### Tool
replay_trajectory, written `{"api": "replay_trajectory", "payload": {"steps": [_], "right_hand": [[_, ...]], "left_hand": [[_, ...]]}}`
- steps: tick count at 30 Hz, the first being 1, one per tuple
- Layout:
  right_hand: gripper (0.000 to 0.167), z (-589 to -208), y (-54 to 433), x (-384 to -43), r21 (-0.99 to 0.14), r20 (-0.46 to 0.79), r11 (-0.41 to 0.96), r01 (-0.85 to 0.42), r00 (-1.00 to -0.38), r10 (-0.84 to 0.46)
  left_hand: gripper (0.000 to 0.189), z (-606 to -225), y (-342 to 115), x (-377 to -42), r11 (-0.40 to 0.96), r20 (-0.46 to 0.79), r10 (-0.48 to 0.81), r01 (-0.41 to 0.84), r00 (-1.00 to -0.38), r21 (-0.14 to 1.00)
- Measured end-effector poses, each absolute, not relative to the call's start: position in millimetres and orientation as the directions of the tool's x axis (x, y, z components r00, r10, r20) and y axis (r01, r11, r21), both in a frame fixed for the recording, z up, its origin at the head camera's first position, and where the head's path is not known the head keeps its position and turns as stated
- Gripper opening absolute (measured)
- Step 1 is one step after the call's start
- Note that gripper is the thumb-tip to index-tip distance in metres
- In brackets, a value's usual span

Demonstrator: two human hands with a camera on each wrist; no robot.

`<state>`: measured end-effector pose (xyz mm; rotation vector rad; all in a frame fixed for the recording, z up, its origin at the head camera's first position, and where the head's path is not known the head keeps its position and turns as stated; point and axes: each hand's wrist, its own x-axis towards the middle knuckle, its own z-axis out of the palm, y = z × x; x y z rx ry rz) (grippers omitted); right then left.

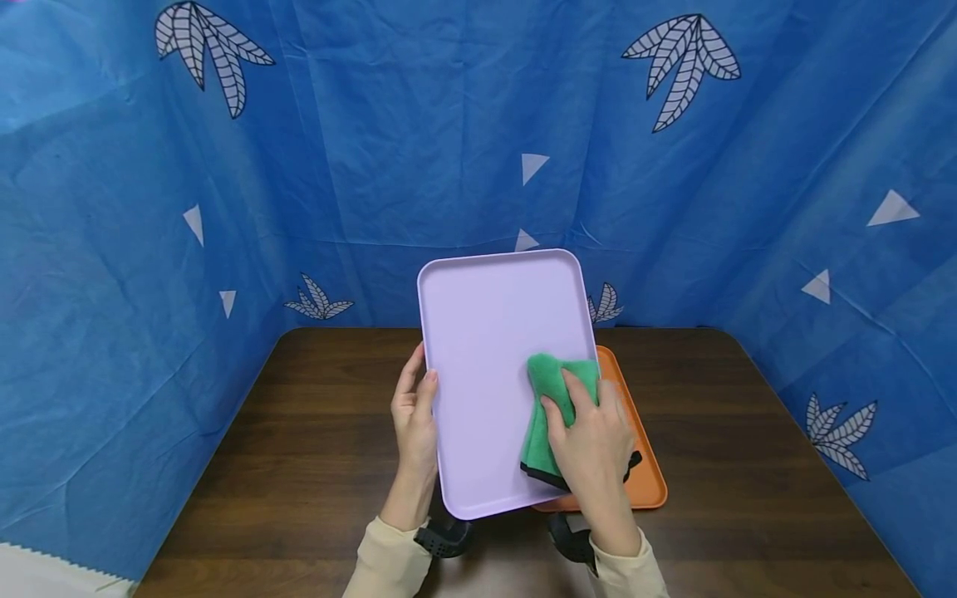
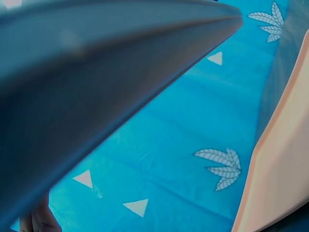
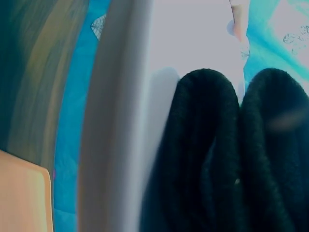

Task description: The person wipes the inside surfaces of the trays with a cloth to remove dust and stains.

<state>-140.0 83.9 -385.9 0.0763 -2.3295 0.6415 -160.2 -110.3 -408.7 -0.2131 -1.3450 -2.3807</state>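
A pale purple rectangular tray is held up and tilted toward the head camera. My left hand grips its left edge, thumb on the rim and the other fingers behind. Against the tray's lower right part, my right hand holds a folded green cloth with a dark border. In the left wrist view the shaded underside of the tray fills the upper left, with fingertips below it. The cloth's folds look dark and close in the right wrist view, over the tray's surface.
An orange tray lies on the dark wooden table, partly hidden behind the purple one and my right hand. Blue fabric printed with leaves and triangles hangs behind and at both sides. Black straps circle both wrists.
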Motion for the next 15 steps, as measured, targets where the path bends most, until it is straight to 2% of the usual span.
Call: {"api": "replay_trajectory", "payload": {"steps": [15], "right_hand": [[0.042, -391, 45, -128, -0.331, 0.72, 0.867, -0.373, -0.694, -0.024]], "left_hand": [[0.045, -412, -107, -162, -0.437, 0.302, -0.279, 0.401, -0.911, 0.805]]}}
